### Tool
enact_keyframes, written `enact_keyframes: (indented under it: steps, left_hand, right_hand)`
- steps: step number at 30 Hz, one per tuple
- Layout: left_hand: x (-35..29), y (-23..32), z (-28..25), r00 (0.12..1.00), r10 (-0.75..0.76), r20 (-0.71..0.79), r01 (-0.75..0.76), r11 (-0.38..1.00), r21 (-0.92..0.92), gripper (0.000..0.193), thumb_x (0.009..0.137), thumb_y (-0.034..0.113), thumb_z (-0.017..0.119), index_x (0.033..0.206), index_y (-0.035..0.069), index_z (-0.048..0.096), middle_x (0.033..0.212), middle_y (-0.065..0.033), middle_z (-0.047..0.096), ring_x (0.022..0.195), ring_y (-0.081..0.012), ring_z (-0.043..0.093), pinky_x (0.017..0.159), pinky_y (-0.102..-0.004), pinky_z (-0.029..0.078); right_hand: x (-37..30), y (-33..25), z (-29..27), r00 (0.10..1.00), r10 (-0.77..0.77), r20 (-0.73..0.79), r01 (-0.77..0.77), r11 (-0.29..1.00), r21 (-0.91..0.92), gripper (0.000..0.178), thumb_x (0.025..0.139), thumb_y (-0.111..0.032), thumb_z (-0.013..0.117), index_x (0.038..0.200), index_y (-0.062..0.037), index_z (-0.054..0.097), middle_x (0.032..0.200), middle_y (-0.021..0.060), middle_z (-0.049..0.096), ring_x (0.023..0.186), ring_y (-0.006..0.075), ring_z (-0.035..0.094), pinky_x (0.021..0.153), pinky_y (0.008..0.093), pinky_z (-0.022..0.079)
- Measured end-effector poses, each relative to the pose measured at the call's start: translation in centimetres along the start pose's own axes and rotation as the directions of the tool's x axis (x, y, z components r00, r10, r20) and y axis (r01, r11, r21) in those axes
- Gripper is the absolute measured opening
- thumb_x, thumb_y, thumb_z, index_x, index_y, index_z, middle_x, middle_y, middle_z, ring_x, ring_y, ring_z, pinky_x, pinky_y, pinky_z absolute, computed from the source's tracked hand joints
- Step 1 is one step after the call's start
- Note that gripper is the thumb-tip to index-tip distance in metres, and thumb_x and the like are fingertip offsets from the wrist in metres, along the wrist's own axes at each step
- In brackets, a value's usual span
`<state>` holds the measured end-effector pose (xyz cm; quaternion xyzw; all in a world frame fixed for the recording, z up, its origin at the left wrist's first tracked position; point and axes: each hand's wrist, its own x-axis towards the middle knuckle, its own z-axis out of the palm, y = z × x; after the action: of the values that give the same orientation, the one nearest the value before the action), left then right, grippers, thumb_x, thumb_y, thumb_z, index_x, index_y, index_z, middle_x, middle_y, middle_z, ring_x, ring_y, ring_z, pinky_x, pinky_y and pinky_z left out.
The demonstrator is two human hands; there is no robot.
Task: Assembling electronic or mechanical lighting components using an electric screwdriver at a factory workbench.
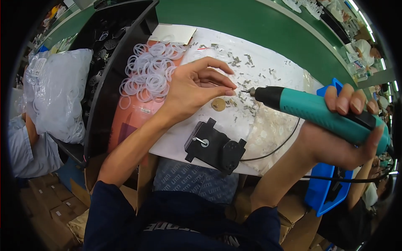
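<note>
In my right hand (335,134) is a teal and black electric screwdriver (305,100), pointing left, with its thin bit just beside my left fingertips. My left hand (192,85) hovers over the white work surface, thumb and middle finger drawn together and index finger lifted; anything tiny between them is too small to make out. Small metal screws (247,102) lie scattered beneath the bit, around a tan round disc (218,104). Closer to me sits a black plastic part (215,146), with a metal pin and washer at its left and a round perforated piece at its right.
Left of the white sheet (176,146), clear rings (153,69) heap on an orange surface. A black bin (125,54) of black parts and a bagged bundle (58,96) stand further left. A blue tray (312,194) is at right; a cable (276,148) crosses the sheet.
</note>
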<state>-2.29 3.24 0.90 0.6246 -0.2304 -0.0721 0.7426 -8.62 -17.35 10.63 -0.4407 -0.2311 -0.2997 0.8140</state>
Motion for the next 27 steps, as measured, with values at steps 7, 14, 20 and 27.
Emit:
enact_keyframes:
  steps: [7, 14, 20, 27]
  left_hand:
    - [-0.1, 0.4, 0.42, 0.994, -0.107, 0.019, 0.108, 0.992, -0.06, 0.036, 0.075, -0.009, 0.066, 0.11, -0.003, 0.056, 0.086, -0.018, 0.068, 0.081, -0.0193, 0.068, 0.076, -0.0259, 0.056]
    - [-0.26, 0.32, 0.58, 0.989, -0.148, 0.033, 0.151, 0.981, -0.125, 0.037, 0.076, -0.006, 0.067, 0.111, -0.002, 0.056, 0.087, -0.0161, 0.069, 0.082, -0.0166, 0.068, 0.075, -0.0238, 0.055]
    - [-0.27, 0.58, 0.46, 0.986, -0.163, 0.035, 0.166, 0.978, -0.124, 0.038, 0.076, -0.008, 0.067, 0.112, -0.003, 0.055, 0.086, -0.0175, 0.068, 0.081, -0.0175, 0.067, 0.075, -0.0255, 0.054]
    - [-0.53, 0.32, 0.69, 0.989, -0.133, 0.063, 0.139, 0.985, -0.105, 0.032, 0.08, -0.001, 0.066, 0.111, 0.0, 0.057, 0.087, -0.0135, 0.069, 0.08, -0.0134, 0.067, 0.07, -0.0215, 0.052]
  right_hand:
    - [-0.28, -0.11, 0.15, 0.999, 0.028, -0.046, -0.026, 0.998, 0.053, 0.034, 0.078, -0.033, 0.06, 0.095, -0.0051, 0.049, 0.082, 0.006, 0.047, 0.071, 0.0147, 0.045, 0.062, 0.0267, 0.037]
    - [-0.41, -0.14, -0.12, 0.998, 0.045, -0.049, -0.041, 0.996, 0.074, 0.033, 0.079, -0.032, 0.059, 0.094, -0.0045, 0.049, 0.081, 0.0059, 0.046, 0.072, 0.0146, 0.045, 0.063, 0.0269, 0.037]
    - [-0.41, -0.08, -0.21, 0.999, 0.041, -0.033, -0.038, 0.996, 0.08, 0.033, 0.079, -0.032, 0.058, 0.094, -0.0044, 0.05, 0.081, 0.0063, 0.047, 0.072, 0.0149, 0.045, 0.062, 0.0268, 0.037]
    - [-0.5, 0.01, -0.53, 0.998, 0.024, -0.054, -0.019, 0.996, 0.089, 0.033, 0.08, -0.033, 0.058, 0.094, -0.0039, 0.05, 0.082, 0.0074, 0.048, 0.073, 0.0155, 0.047, 0.062, 0.0263, 0.037]
